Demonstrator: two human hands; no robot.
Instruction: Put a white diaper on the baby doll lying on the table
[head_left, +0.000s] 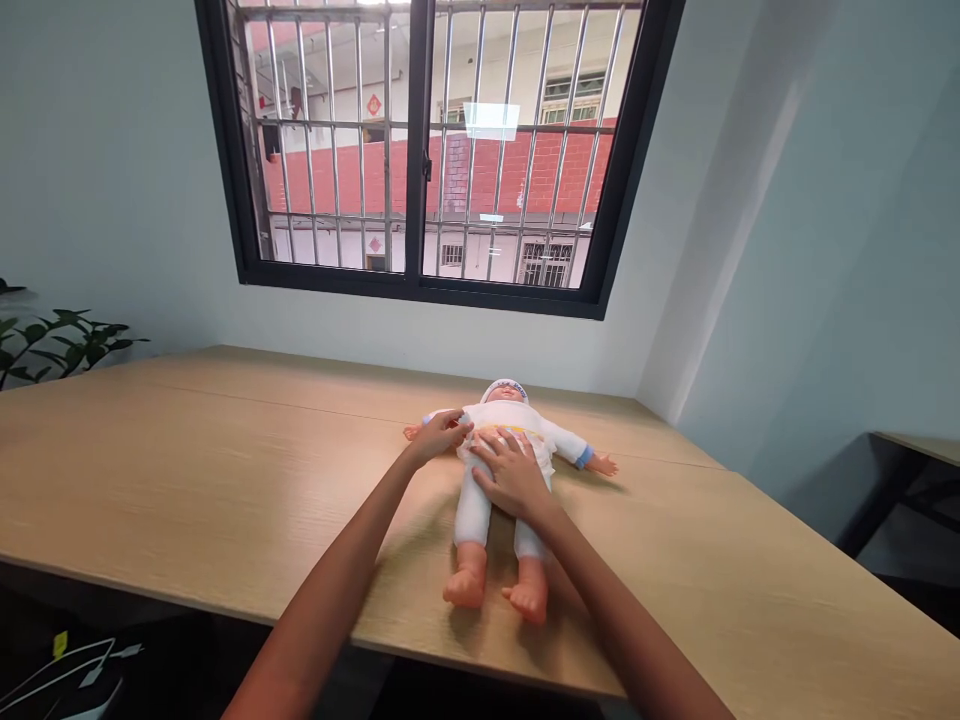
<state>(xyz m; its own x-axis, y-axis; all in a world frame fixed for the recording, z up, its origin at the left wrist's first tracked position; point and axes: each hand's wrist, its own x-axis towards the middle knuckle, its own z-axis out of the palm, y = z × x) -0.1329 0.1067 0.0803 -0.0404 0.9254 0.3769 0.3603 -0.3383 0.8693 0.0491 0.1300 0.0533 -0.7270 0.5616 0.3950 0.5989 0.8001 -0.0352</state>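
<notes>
The table (225,470) is a broad, light wooden surface running to the wall under a barred window (435,150); a potted plant (60,340) shows at its far left end.

On it, near the front edge and right of centre, lies a baby doll (504,470), flat on its back, head toward the wall and bare feet toward me. It wears white clothing with blue cuffs and a cap; both arms are spread out to the sides.

My right hand (514,475) rests palm down on the doll's belly and hips, fingers spread and flat, pressing rather than gripping (nothing is enclosed in it). My left hand (439,435) is at the doll's side by its outstretched arm, fingers curled in on the white fabric at the chest edge; it appears to pinch that cloth, though the contact is small in the view.

Judgement: the garment is being handled at the waist. To do it well, I should keep the right palm steady so the doll does not slide on the smooth wood, and draw the fabric with the left in short, even pulls.
</notes>
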